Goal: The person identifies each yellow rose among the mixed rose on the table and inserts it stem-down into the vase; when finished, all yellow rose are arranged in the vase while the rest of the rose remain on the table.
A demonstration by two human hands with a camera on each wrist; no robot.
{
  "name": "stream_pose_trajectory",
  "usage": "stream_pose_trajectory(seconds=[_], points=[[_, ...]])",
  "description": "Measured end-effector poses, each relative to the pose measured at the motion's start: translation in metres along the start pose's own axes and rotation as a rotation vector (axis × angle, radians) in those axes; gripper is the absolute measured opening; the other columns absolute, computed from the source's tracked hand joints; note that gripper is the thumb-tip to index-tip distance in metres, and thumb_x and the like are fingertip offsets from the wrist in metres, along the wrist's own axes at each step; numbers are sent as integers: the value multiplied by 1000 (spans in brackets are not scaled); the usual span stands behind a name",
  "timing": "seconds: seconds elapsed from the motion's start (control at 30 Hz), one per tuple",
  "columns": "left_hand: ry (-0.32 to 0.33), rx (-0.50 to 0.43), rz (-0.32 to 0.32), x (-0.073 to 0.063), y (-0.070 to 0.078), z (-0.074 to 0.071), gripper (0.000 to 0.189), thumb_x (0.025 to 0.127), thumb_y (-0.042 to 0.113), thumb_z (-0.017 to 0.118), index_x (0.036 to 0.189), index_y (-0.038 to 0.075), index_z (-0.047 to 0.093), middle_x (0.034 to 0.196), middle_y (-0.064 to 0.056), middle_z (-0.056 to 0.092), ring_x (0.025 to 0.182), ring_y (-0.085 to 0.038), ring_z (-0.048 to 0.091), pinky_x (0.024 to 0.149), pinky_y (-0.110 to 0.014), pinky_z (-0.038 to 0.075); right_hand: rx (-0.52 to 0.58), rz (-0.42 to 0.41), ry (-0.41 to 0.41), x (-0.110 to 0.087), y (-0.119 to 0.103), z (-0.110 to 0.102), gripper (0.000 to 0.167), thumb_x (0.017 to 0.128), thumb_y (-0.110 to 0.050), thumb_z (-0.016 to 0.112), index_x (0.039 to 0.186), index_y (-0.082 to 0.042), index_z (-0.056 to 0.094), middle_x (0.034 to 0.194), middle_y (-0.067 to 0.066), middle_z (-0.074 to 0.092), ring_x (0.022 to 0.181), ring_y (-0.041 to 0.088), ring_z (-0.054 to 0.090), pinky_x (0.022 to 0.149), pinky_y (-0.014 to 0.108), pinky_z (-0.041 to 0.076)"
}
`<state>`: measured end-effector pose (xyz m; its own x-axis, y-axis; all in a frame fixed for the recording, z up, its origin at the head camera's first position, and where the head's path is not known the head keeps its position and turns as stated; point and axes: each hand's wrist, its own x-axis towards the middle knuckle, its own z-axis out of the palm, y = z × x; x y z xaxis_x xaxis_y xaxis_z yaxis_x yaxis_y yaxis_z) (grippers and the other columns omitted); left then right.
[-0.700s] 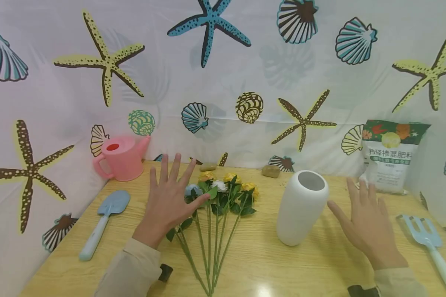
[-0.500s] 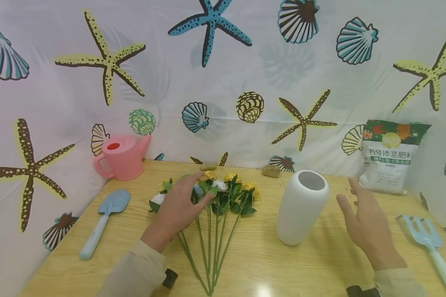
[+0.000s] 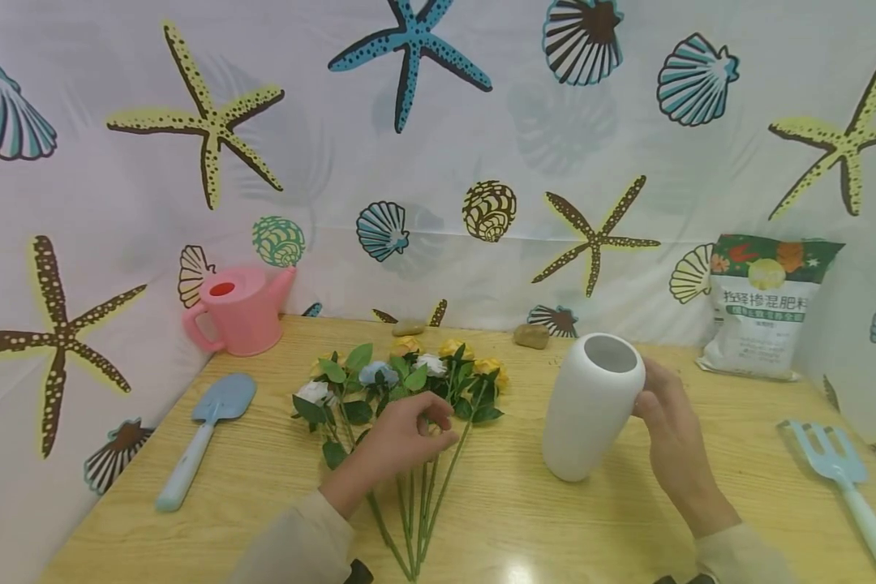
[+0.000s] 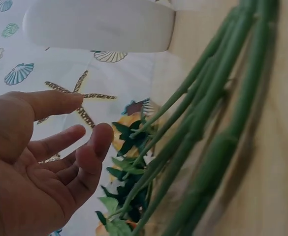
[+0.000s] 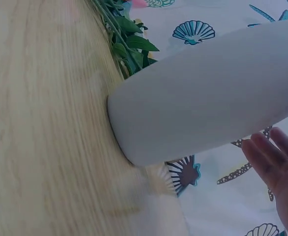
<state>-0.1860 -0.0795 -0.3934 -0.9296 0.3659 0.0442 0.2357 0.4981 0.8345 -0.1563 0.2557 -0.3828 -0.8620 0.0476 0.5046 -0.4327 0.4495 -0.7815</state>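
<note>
A white vase (image 3: pixel 590 414) stands upright on the wooden table, right of the middle. At its right side is my right hand (image 3: pixel 675 446); in the right wrist view its fingers (image 5: pixel 268 156) are extended at the vase's wall, and whether they touch it I cannot tell. Artificial flowers with yellow, white and blue blooms (image 3: pixel 378 373) lie spread out, their green stems (image 3: pixel 445 503) pointing toward me. Above those stems hovers my left hand (image 3: pixel 401 434), fingers loosely bent. In the left wrist view a gap shows between thumb and fingers, with nothing held.
A pink watering can (image 3: pixel 241 312) is at the back left, with a blue trowel (image 3: pixel 204 438) nearer. Two stones (image 3: pixel 531 336) lie along the back edge. On the right are a fertilizer bag (image 3: pixel 762 312) and a blue hand fork (image 3: pixel 839 478). A patterned curtain (image 3: pixel 445 162) hangs behind.
My left hand has come down and right, from the blooms to above the stems, its spread fingers now loosely bent. My right hand has moved left to the vase's side.
</note>
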Motion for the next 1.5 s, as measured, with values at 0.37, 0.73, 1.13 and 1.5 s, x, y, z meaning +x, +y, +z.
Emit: stream_pose_trajectory(seconds=[0.37,0.73,1.13,1.5], points=[[-64,101,-40,-3,-3,14,30,90,14,76,116,2,66,97,-8,71,76,-15,64,62,-30,51,72,40,2,-5,-4,8,39,111,-18,32,146,-8,44,131,-19,53,114,-1,54,88,10,46],[-95,116,-37,-1,-7,21,33,87,9,77,116,1,64,89,-4,71,70,-12,61,61,-29,51,72,31,-16,-4,-4,11,39,111,-17,32,147,-5,42,131,-20,52,113,-1,54,88,10,46],[-48,173,-13,-4,-6,30,31,82,-3,72,113,-2,66,77,-4,69,61,-10,58,55,-27,47,51,25,-30,-3,-3,11,41,111,-15,31,147,1,41,129,-22,52,112,-3,53,88,10,45],[28,-27,-130,0,4,36,38,82,-1,70,120,-2,63,81,-7,68,62,-15,60,54,-30,47,36,35,-34,-4,-2,7,43,111,-17,30,149,-1,39,132,-21,50,116,-2,51,89,10,44]])
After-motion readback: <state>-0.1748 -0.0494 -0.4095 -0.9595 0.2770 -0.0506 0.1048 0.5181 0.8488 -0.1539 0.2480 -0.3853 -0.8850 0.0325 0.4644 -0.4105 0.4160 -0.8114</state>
